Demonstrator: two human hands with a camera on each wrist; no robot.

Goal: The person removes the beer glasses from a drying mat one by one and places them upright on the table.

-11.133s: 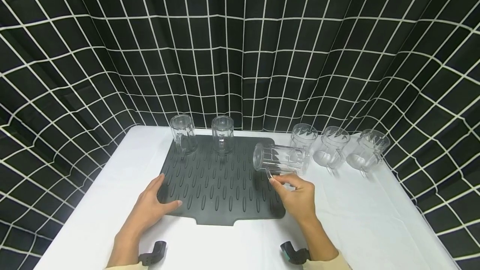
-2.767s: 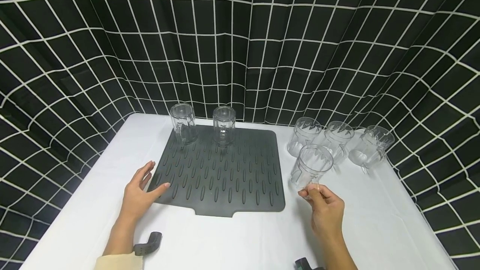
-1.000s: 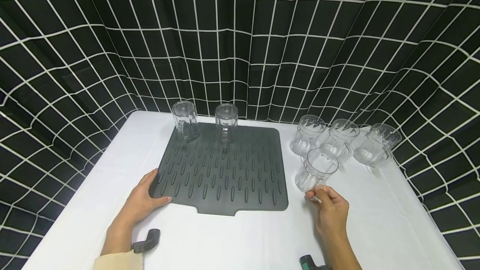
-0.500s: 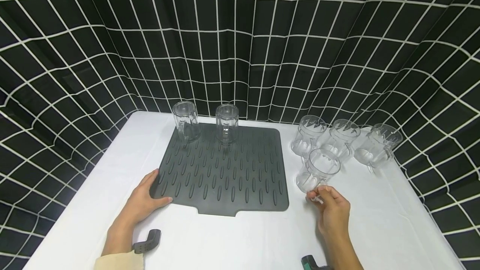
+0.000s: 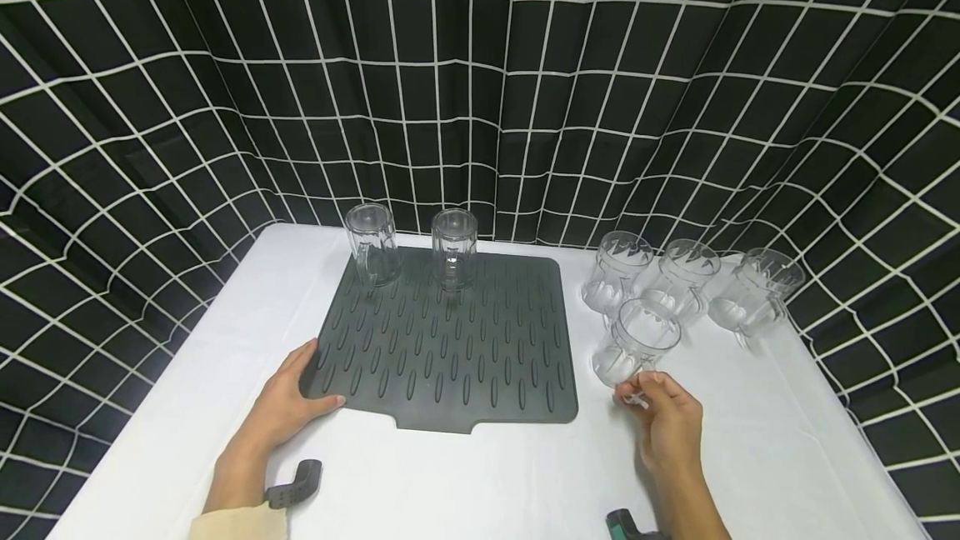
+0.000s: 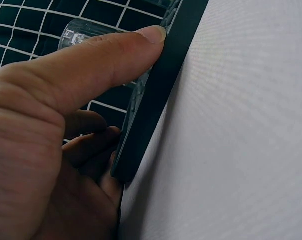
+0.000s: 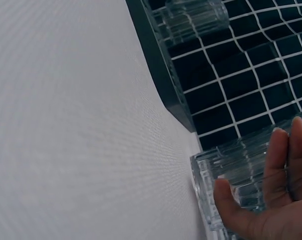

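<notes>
A clear glass mug [image 5: 618, 357] stands upright on the white table, right of the dark ribbed drying mat [image 5: 450, 365]. My right hand [image 5: 671, 427] holds its handle with fingers and thumb. In the right wrist view the mug [image 7: 206, 172] overlaps my fingers. My left hand [image 5: 277, 407] spans the mat's front left corner, thumb along the front edge and fingers along the left side. The left wrist view has the thumb [image 6: 140, 45] right at the mat's edge. Two glass mugs, bottoms up, stand at the mat's back: one at the left corner [image 5: 371, 244], another beside it [image 5: 454, 248].
Behind the held mug, three more upright glass mugs stand in a row: left [image 5: 617, 269], middle [image 5: 684, 273] and right [image 5: 753, 298]. A black curtain [image 5: 480, 90] with a white grid encloses the table's back and sides.
About eleven seconds ago the mug lay sideways in my right hand, over the mat's right edge. Since then it came upright and right, off the mat. During the last half second almost nothing moves.
</notes>
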